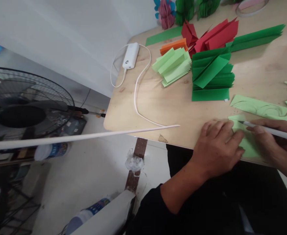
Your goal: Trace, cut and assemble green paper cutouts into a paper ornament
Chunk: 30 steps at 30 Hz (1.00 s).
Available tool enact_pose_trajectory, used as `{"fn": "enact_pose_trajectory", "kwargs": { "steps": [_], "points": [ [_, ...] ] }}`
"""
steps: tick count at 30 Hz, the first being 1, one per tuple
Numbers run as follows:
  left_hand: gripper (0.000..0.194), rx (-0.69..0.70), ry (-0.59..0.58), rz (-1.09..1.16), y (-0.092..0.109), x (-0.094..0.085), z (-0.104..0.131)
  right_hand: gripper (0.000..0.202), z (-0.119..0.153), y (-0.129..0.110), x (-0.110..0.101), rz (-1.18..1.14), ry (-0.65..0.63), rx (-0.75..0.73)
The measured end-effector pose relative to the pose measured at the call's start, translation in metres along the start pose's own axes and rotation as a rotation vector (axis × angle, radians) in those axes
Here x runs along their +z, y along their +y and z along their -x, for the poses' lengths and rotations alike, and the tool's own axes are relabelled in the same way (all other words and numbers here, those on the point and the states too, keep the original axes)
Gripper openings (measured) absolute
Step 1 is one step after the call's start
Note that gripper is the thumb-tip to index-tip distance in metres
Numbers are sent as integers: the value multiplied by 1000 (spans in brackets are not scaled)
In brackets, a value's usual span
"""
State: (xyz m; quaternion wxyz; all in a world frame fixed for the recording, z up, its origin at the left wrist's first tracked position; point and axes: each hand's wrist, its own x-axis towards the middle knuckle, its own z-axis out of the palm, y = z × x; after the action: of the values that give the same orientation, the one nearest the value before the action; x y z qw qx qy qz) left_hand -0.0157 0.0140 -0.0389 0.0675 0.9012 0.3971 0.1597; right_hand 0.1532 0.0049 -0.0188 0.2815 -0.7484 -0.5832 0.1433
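Observation:
A light green paper piece [249, 147] lies at the table's front edge, partly covered by both hands. My left hand [219, 143] rests on its left side, fingers slightly bent and spread, pressing down. In my right hand [273, 140] is a white pencil [270, 130], its dark tip touching the paper just beyond my left fingertips. Right behind lies a light green paper offcut [261, 106] with curved drawn lines and a rounded cut-out.
Folded dark green paper [213, 75], light green paper [174, 67], red paper [216, 36] and orange paper [174, 46] sit farther back. A white power bank [131, 55] has a cable [135, 88] crossing the table's left side. A fan [23, 107] stands left.

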Motion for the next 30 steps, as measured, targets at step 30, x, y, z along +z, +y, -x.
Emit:
{"fn": "enact_pose_trajectory", "kwargs": {
  "steps": [30],
  "points": [
    [39,21,19,-29,-1,1,0,32,16,7,-1,119,85,-168]
  ]
}}
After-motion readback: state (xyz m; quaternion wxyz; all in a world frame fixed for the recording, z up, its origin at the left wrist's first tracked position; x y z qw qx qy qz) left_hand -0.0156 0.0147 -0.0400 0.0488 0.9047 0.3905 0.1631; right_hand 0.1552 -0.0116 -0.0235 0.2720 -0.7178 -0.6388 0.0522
